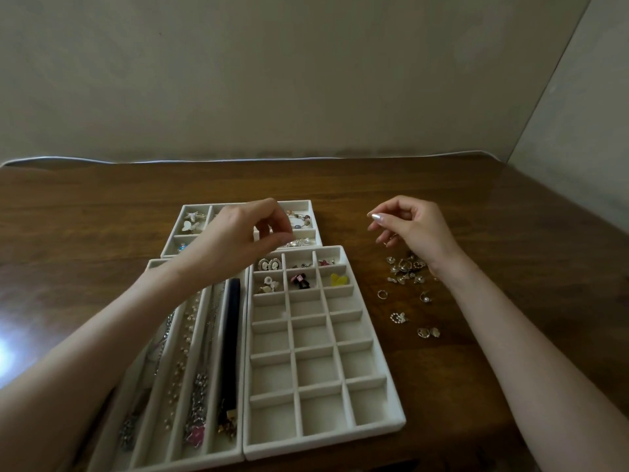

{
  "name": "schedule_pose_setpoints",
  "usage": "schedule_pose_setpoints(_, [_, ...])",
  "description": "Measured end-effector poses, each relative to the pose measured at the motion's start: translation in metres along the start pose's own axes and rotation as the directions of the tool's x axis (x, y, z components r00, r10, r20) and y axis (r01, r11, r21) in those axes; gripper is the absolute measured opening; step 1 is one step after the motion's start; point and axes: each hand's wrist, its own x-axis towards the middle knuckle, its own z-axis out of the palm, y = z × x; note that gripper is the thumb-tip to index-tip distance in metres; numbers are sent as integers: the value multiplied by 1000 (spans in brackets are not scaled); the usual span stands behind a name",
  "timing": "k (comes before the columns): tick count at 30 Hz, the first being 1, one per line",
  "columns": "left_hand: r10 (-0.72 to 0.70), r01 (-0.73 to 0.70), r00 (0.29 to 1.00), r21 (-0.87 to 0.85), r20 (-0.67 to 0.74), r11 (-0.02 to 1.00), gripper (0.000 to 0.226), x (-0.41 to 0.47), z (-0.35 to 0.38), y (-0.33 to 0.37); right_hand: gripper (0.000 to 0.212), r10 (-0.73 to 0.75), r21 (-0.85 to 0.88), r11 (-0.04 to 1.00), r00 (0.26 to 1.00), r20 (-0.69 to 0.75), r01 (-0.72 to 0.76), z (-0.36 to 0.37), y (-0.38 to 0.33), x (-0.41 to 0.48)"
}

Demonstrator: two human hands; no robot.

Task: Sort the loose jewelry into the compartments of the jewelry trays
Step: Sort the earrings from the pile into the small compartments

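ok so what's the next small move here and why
Probably lower the right hand onto the loose pile of silver and pearl jewelry on the brown wooden table and pinch one piece: most cells of the white grid tray are empty.

Reaching in with both bare forearms from the lower corners. Holding the left hand (245, 233) palm-down, angled in toward the middle, fingertips bunched against the thumb, can't tell if pinching anything tbh. Hovering the right hand (412, 223) off to the right, wrist bent, fingers loosely curled, thumb near the index tip.
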Motion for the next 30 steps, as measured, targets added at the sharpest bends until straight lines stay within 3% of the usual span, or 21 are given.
schedule_pose_setpoints(8, [103,-104,993,13,65,995,7,15,21,20,11,-27,-181,983,993,-111,7,-15,-1,-1])
schedule_pose_setpoints(13, [184,-191,974,48,136,980,13,25,43,37,9,8,-275,961,996,-93,-33,-30,-5,-1])
schedule_pose_setpoints(21, [83,-101,982,98,170,990,25,43,71,39,15,52,-623,773,991,-123,-118,-43,8,-2])
schedule_pose_setpoints(30, [56,-65,989,63,137,996,18,31,76,25,25,106,-636,756,988,-116,-156,-39,28,-3])
